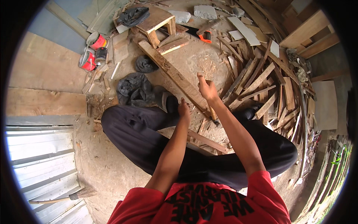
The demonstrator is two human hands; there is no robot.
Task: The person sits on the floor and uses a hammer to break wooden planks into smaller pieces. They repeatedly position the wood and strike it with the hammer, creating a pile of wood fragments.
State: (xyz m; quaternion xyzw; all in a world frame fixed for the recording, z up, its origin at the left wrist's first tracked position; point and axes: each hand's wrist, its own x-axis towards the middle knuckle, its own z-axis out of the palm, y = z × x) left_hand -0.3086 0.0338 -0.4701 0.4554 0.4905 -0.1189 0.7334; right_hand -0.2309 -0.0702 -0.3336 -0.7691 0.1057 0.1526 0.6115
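Observation:
A long wooden plank slants across the floor from near a small wooden stool to between my legs. My right hand is closed, thumb raised, around a wooden-handled tool. The tool runs behind my wrist to a dark end low beside the plank; its exact kind is unclear. My left hand is beside the near left edge of the plank, with curled fingers; what they hold, if anything, is hidden. Under my forearms lies a shorter wood strip, crossing between my legs.
Scrap wood is heaped at the right. Beyond the plank are the wooden stool and an orange-handled saw. Black plastic bags and red paint cans sit at the left. A broom lies lower left. Shavings litter the floor.

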